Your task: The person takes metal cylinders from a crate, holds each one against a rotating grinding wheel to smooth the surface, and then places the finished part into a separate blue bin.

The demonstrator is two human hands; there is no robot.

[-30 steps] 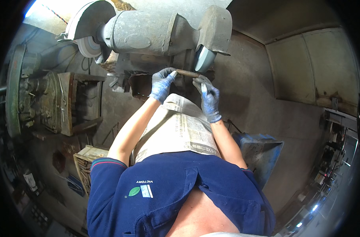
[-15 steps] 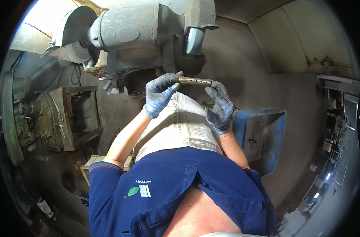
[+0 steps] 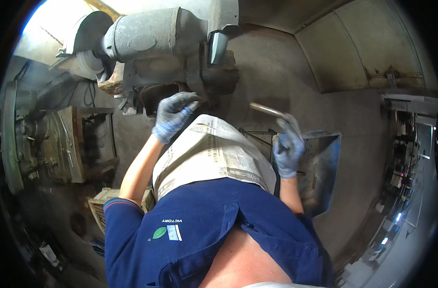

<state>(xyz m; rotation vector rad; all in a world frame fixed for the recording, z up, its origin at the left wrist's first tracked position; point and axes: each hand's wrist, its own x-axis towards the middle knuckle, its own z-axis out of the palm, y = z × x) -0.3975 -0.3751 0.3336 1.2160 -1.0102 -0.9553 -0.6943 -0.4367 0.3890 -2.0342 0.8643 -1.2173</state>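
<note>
A worker's gloved right hand [image 3: 288, 146] grips a short metal rod [image 3: 266, 110] by one end, held in the air above a blue metal bin [image 3: 324, 163]. The gloved left hand [image 3: 173, 114], loosely curled and holding nothing, hovers before the grey bench grinder [image 3: 151, 36].

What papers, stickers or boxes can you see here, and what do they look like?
Newspaper sheet: spread like an apron over the person's front, below the grinder; cream with grey print.
Shirt badge: on the blue shirt's chest; green leaf beside a pale striped patch.
Box: beside the right hand; open, blue-grey.
No screens show.
</note>
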